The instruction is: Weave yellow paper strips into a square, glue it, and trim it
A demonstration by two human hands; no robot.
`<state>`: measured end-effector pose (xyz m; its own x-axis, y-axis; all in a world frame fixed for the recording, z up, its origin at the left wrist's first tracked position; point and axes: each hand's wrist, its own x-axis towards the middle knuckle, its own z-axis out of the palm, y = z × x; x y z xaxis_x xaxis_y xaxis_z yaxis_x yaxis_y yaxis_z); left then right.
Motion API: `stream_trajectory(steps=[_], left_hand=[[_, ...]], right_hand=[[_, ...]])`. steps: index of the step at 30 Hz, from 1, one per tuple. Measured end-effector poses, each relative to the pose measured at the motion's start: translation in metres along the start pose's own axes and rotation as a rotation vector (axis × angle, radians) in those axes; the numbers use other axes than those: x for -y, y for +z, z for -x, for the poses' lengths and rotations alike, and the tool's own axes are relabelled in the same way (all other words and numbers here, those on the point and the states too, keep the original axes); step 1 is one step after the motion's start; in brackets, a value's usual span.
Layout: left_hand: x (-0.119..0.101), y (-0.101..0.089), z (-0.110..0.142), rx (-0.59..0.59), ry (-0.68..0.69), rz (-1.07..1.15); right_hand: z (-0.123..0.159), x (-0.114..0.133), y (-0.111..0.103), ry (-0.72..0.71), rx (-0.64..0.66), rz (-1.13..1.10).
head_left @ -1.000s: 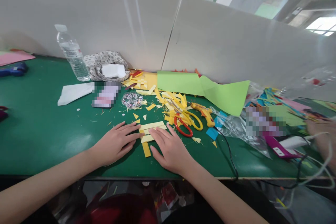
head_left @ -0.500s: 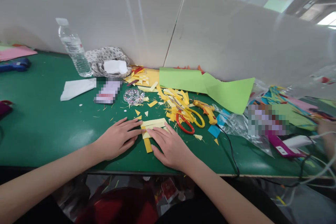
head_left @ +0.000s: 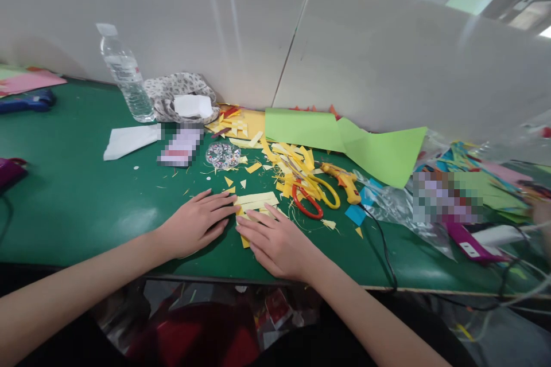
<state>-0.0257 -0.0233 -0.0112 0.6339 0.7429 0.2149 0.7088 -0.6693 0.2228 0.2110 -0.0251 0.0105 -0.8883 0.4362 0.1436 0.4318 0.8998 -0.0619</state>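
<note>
Flat on the green table, my left hand has its fingers stretched out, the tips touching the left end of some pale yellow paper strips. My right hand lies over the strips from the right, fingers extended and pressing down on them. Beneath the strips runs a darker yellow strip, mostly covered by my right hand. Just beyond the hands are scissors with red and yellow handles, their blades among yellow paper scraps. A yellow glue gun rests to their right.
A water bottle stands by a patterned cloth bag at the back left. Green paper leans along the partition. A clear plastic bag, a magenta device and cables lie at right, near another person's hand.
My right hand has moved slightly toward me over the strips, now covering more of the darker strip. My left hand stays at their left end. The view has shifted a little.
</note>
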Motion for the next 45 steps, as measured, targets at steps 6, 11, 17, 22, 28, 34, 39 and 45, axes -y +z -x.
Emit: stream_trajectory(steps=[6,11,17,22,28,34,39,45], left_hand=[[-0.001,-0.0008,-0.0002,0.011,-0.005,-0.012],[-0.0018,-0.0018,-0.0005,0.005,-0.002,-0.02],[-0.0018,-0.0014,-0.0003,0.001,-0.005,-0.016],[-0.0013,-0.0006,-0.0002,-0.001,0.0,-0.014],[0.0,0.0001,-0.0002,0.005,0.004,-0.014],[0.0014,0.001,0.0,-0.012,0.02,-0.001],[-0.0004,-0.0008,-0.0003,0.004,0.006,-0.02],[-0.0011,-0.0015,-0.0005,0.024,-0.003,-0.027]], right_hand=[[0.0003,0.0011,-0.0022,-0.058,0.008,0.004],[-0.0003,0.0021,-0.002,-0.048,-0.02,0.01],[-0.0004,0.0029,-0.0019,-0.053,-0.021,0.012],[-0.0005,0.0033,-0.0023,-0.051,-0.006,0.011],[-0.0015,0.0026,-0.002,-0.045,0.025,0.006],[-0.0009,0.0035,-0.0028,-0.011,0.001,-0.012],[-0.0004,0.0037,-0.003,0.016,-0.001,-0.028],[0.0002,0.0037,-0.0036,0.035,0.011,-0.025]])
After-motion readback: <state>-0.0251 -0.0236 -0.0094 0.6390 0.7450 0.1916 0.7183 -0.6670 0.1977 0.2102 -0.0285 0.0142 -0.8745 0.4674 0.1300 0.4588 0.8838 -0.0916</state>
